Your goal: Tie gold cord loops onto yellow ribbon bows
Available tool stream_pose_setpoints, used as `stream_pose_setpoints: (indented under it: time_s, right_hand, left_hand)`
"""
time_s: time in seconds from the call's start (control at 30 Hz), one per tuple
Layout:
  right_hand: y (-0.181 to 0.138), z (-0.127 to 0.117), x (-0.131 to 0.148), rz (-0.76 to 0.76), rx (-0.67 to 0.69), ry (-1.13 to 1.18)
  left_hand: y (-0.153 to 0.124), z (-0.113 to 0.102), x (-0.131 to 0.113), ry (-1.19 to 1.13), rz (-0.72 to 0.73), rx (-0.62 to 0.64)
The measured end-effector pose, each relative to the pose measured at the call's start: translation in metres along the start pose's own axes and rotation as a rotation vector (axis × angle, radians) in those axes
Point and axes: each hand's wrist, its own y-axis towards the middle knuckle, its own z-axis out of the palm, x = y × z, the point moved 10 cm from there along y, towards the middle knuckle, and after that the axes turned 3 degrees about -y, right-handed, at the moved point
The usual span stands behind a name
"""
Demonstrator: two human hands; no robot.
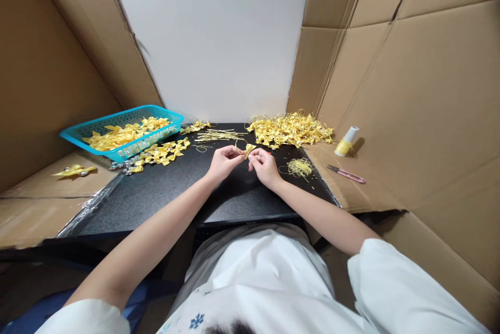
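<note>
A small yellow ribbon bow point(250, 149) is held between both hands over the middle of the black tabletop point(164, 198). My left hand point(226, 162) pinches its left side, and a thin yellow cord loops up just above those fingertips. On the bow's right side, my right hand point(264, 166) is closed on it with thumb and fingers. Behind the hands lies a bundle of yellow cords point(219, 136). Near my right hand sits a tangle of thin yellow thread point(300, 168), with small scraps around it.
A turquoise basket point(117, 156) of yellow bows stands at the left, with loose bows point(162, 154) beside it. A big pile of bows point(291, 130) lies back right. Thread snips point(347, 173) and a thread spool point(346, 142) rest on cardboard at the right. Cardboard walls point(422, 89) flank the table.
</note>
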Motion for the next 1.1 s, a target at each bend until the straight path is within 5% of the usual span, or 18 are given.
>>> stream_pose_setpoints:
  time_s: [0.4,0.87,1.1]
  right_hand:
    - [0.002,0.000,-0.004,-0.004,-0.012,0.011]
    - [0.000,0.002,0.001,-0.003,0.025,-0.012]
    - [-0.002,0.001,0.008,-0.029,0.034,-0.074]
  left_hand:
    - [-0.001,0.009,0.001,-0.044,-0.020,0.069]
    - [-0.002,-0.009,-0.031,0.302,0.218,-0.039]
    - [-0.005,0.000,-0.047,0.346,0.351,0.047]
